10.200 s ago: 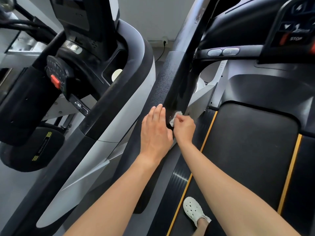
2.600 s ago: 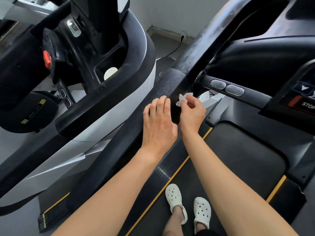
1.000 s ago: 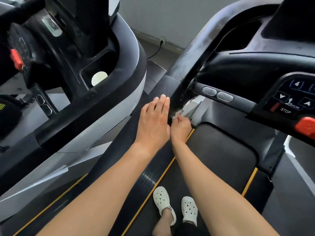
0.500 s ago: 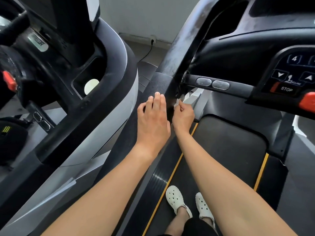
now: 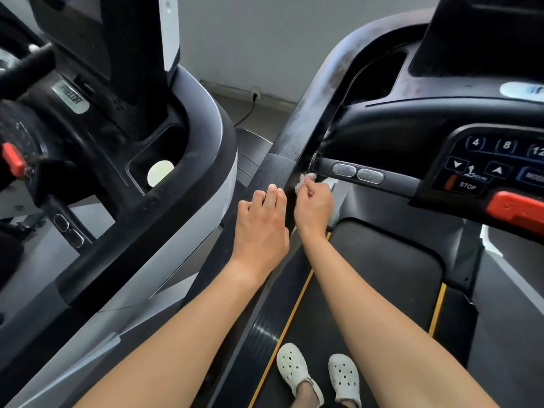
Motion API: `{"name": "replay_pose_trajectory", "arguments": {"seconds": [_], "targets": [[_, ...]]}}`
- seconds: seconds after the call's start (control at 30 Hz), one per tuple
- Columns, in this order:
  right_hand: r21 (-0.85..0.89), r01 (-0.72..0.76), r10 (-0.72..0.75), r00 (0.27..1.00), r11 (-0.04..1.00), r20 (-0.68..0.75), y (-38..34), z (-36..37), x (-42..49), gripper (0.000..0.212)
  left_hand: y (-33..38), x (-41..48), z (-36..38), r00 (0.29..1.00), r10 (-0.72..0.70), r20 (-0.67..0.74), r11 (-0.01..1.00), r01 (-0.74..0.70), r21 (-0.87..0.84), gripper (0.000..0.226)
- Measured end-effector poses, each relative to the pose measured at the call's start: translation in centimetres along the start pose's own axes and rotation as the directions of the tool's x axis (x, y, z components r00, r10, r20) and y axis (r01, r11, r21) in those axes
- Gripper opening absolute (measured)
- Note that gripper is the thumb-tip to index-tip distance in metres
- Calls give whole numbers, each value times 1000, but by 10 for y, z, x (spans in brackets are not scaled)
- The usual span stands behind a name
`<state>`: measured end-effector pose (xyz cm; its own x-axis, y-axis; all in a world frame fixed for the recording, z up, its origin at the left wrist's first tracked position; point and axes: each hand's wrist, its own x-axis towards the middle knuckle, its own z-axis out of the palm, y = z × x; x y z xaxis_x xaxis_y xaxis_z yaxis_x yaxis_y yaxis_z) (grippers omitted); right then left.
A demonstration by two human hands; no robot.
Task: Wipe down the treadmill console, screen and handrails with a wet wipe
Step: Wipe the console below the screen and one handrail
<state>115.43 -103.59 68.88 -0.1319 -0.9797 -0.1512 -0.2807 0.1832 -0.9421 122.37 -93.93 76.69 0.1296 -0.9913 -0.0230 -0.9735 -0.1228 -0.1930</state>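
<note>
My right hand (image 5: 313, 206) pinches a small crumpled white wet wipe (image 5: 303, 182) against the inner side of the treadmill's black left handrail (image 5: 297, 136), just below where the cross bar with two oval silver pads (image 5: 357, 172) joins it. My left hand (image 5: 262, 222) lies flat on top of the textured part of the same handrail, fingers together, holding nothing. The console (image 5: 488, 163) with numbered keys, a STOP key and a red safety clip (image 5: 515, 209) sits to the right. The screen (image 5: 485, 28) rises at the top right.
A second treadmill (image 5: 164, 184) stands close on the left, with a cup holder and a red clip (image 5: 11, 160). The running belt (image 5: 368, 290) with yellow edge lines lies below, my feet in white clogs (image 5: 318, 375) on it. A cable runs to a wall socket (image 5: 254, 97).
My right hand with the wipe has slid a little up the inner side of the handrail toward the cross bar joint. My left hand stays flat on the rail. The camera has tilted up slightly.
</note>
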Motion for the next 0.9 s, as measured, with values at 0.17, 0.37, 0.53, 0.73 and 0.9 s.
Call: {"name": "replay_pose_trajectory", "arguments": {"seconds": [0.17, 0.37, 0.53, 0.73, 0.9], "targets": [[-214, 32, 20, 971, 976, 238, -3, -23, -13, 33, -6, 4, -14, 999, 44, 2, 998, -43, -48, 48], [-344, 154, -32, 941, 926, 338, -60, -75, -9, 26, -19, 13, -36, 998, 56, 30, 978, -49, -204, 37], [-421, 282, -171, 944, 862, 284, -99, -118, 11, 27, -23, 31, -51, 998, 47, 41, 955, -33, -295, 33], [-301, 309, -235, 937, 902, 258, -129, -145, 24, 26, -6, 60, -76, 1000, 1, 23, 849, 11, -528, 32], [-160, 313, -248, 911, 936, 329, -144, -145, 36, 47, 19, 77, -94, 994, -58, 98, 597, 113, -795, 36]]}}
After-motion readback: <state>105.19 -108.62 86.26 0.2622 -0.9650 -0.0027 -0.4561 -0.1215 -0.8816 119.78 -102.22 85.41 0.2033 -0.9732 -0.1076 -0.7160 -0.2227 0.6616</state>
